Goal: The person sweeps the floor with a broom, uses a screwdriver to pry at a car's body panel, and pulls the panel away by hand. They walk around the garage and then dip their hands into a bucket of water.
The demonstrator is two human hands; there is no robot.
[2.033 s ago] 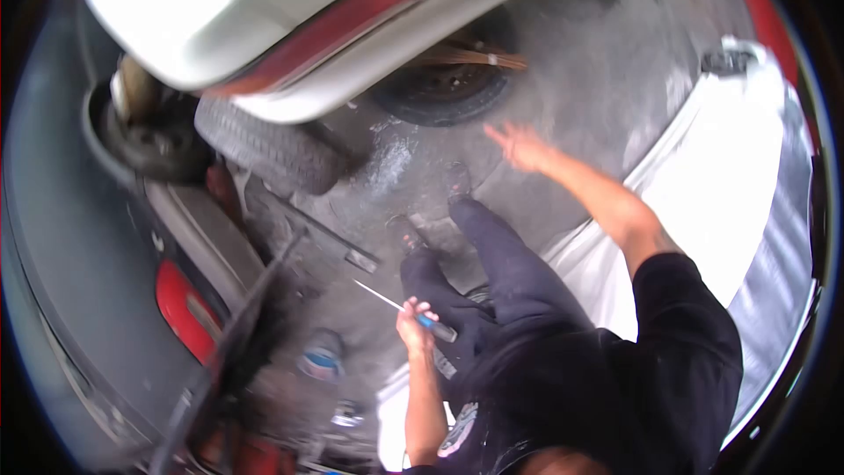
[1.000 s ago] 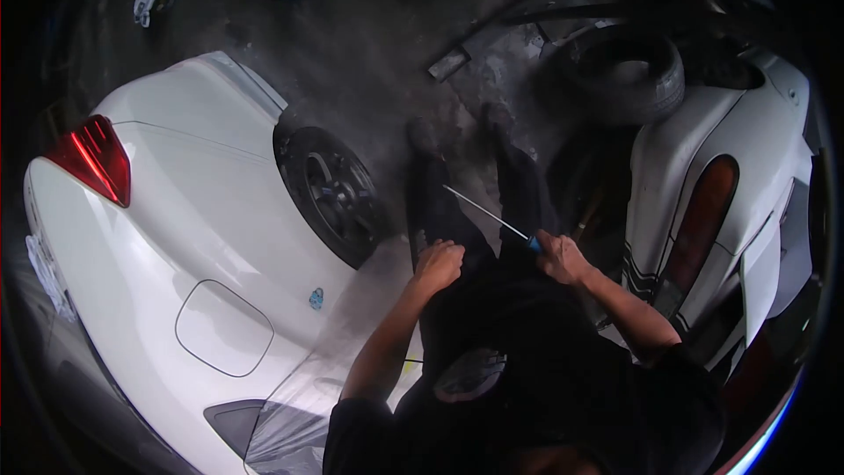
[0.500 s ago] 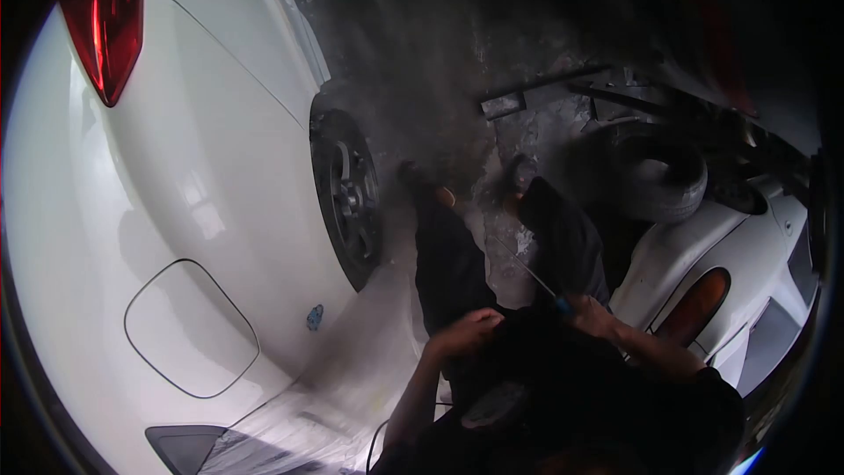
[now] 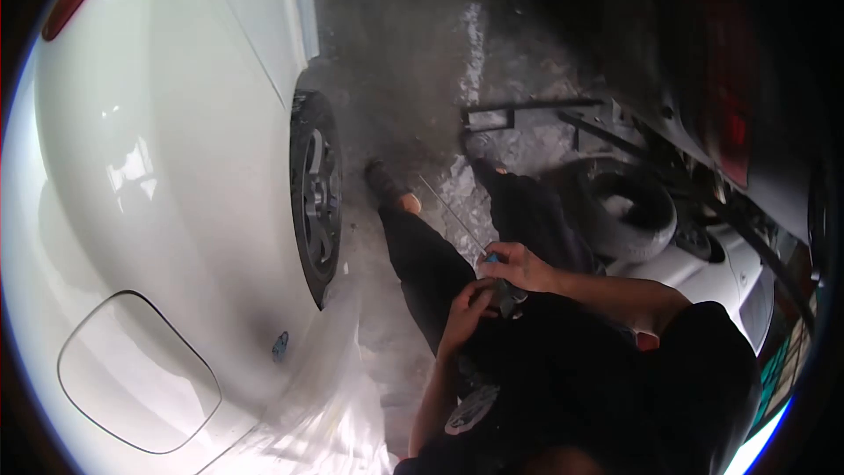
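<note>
In the head view my right hand (image 4: 526,267) is closed round the blue handle of a long, thin screwdriver (image 4: 455,216), its shaft pointing up and left over the floor. Close beside it, my left hand (image 4: 464,315) has its fingers curled at a small dark grey object (image 4: 507,299) in front of my waist. What kind of object this is cannot be made out. Both hands are near each other, above my dark trousers. To the left is a white car body (image 4: 193,185) with a wheel (image 4: 318,193), a fuel flap (image 4: 141,374) and a small bluish patch (image 4: 280,347).
Clear plastic sheeting (image 4: 325,396) hangs along the car's lower side. On the right lie a loose tyre (image 4: 629,211), a dark metal frame (image 4: 527,110) and another white car part (image 4: 703,277). The floor (image 4: 462,185) is stained and patchy.
My right hand has moved left with the screwdriver towards my left hand. The grey object now shows at my left hand. The view has shifted, and the car sits further left.
</note>
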